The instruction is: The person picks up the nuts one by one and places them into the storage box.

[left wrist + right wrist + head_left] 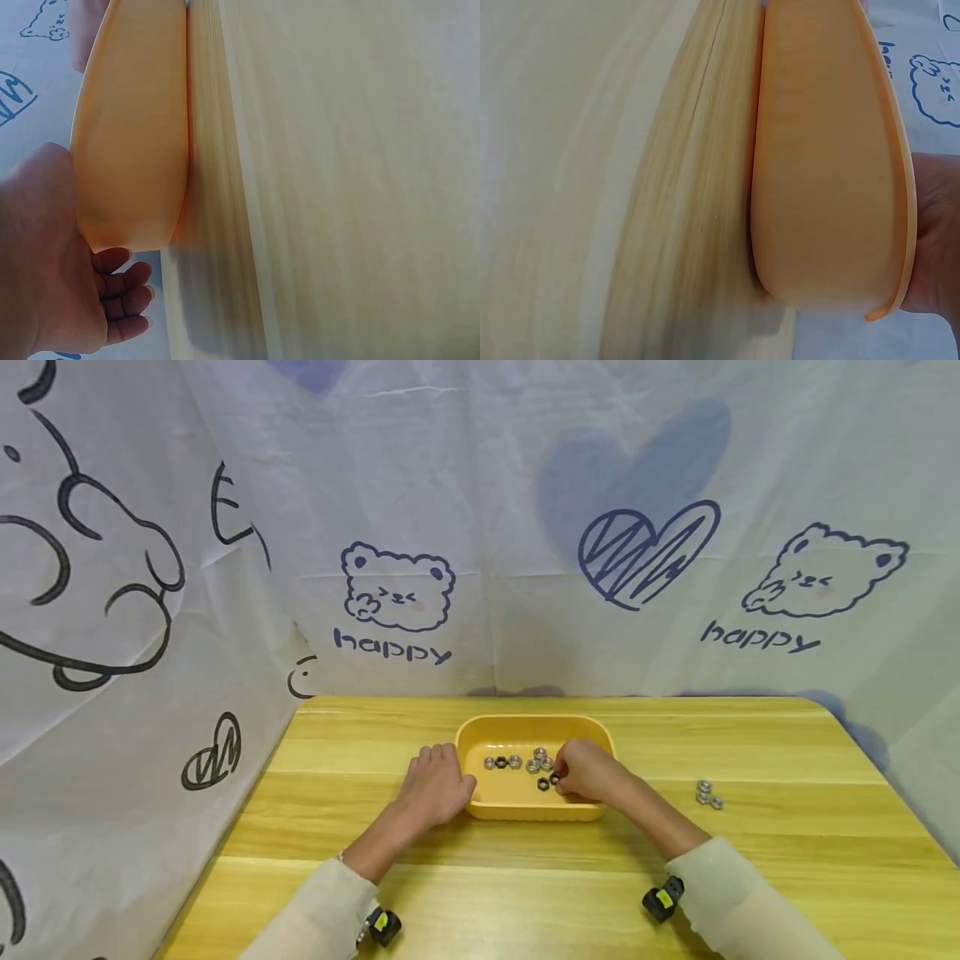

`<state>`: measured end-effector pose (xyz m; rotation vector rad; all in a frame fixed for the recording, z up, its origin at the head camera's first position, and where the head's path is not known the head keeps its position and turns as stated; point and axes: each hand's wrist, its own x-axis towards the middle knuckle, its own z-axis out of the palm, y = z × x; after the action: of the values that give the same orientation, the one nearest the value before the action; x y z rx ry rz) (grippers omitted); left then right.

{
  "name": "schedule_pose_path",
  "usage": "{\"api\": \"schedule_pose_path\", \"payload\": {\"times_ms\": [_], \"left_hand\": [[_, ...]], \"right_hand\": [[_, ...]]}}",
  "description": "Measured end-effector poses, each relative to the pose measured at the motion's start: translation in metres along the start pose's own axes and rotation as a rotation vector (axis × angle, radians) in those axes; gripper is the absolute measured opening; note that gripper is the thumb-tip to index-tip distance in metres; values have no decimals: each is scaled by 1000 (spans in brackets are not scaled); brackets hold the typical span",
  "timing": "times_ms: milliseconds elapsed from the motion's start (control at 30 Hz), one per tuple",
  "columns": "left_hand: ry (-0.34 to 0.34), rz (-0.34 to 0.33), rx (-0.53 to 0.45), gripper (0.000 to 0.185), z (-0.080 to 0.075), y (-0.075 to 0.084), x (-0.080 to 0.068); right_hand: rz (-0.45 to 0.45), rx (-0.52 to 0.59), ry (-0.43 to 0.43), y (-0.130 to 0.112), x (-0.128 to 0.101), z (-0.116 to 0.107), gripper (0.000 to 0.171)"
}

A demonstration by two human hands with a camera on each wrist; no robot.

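Observation:
A yellow tray (536, 812) sits on the table with several hex nuts inside. In the head view, my left hand (435, 787) grips its left rim; the left wrist view shows the thumb along the wall and the fingers curled at the end. My right hand (590, 770) reaches into the right side, its fingertips pinching a black nut (555, 778). Close by lies another black nut (543, 784), below a cluster of silver nuts (533, 766). Farther left, a black nut (502, 762) stands between two silver ones. The tray wall (829, 172) hides my right fingers in the right wrist view.
Three silver nuts (703, 797) lie on the wooden table (525, 893) to the right of the tray. A printed cloth (517, 610) hangs behind the table and along its left side.

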<state>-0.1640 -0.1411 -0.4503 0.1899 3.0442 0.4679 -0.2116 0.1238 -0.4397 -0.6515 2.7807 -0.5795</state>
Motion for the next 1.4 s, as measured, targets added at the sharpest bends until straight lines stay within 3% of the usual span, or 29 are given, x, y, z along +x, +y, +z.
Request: {"api": "schedule_pose_path", "payload": {"times_ms": [267, 467, 700, 933, 1400], "left_hand": [[-5, 1, 5, 33, 1, 0, 0], [-11, 1, 1, 34, -1, 0, 0], [-16, -6, -9, 35, -3, 2, 0], [-24, -7, -22, 34, -3, 2, 0], [-16, 4, -30, 31, -2, 1, 0]], "right_hand": [[-26, -29, 28, 0, -6, 0, 28], [-78, -86, 153, 2, -10, -1, 22], [-155, -60, 248, 10, -13, -6, 18], [-194, -15, 284, 16, -18, -11, 25], [-232, -30, 366, 31, -30, -14, 30]]}}
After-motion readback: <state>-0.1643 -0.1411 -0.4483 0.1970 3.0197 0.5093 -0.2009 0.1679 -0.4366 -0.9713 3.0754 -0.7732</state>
